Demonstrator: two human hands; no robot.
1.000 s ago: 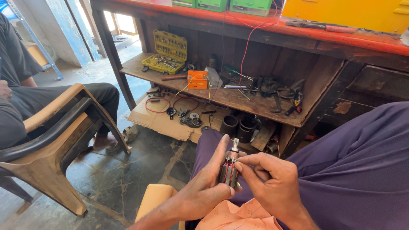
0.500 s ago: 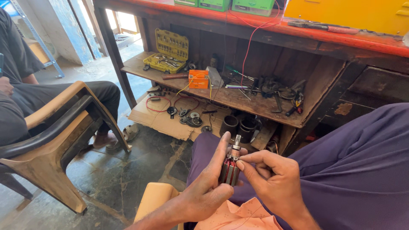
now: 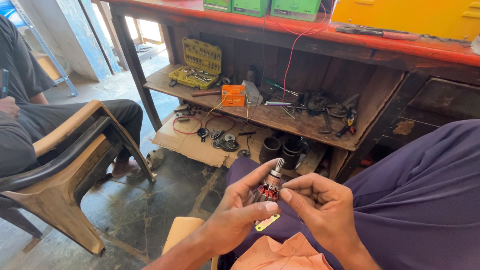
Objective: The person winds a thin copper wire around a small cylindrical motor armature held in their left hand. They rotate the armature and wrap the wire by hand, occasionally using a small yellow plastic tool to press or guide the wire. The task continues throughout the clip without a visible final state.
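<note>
Both hands meet over the lap, above purple trousers [image 3: 430, 200] of smooth cloth. The left hand [image 3: 235, 215] wraps its fingers round a small motor armature [image 3: 269, 190], thumb and forefinger pinched on its body. The right hand [image 3: 325, 205] comes in from the right, its fingertips pressed against the armature's upper part, so the two hands close on the same piece from either side.

The armature stands nearly upright, tilted slightly right. It is a short cylinder: a dark laminated core wound with reddish copper wire, a coppery ring above that, and a thin bright steel shaft with a ribbed tip pointing away. A small yellow-green tag [image 3: 267, 222] shows just below the left thumb.

Near the bottom edge lies crumpled orange cloth [image 3: 280, 252]. To the left stands a tan plastic chair [image 3: 65, 170], scuffed and dull, with a seated person in dark clothes [image 3: 30, 115] on it. Farther off, a rough wooden shelf [image 3: 280, 117] under a red-topped bench [image 3: 400, 42] bears a yellow socket set [image 3: 197, 65], an orange box [image 3: 233, 95] and tangled dark tools [image 3: 325, 107]. Flattened cardboard [image 3: 190, 142] lies on the cracked stone floor [image 3: 150, 205].
</note>
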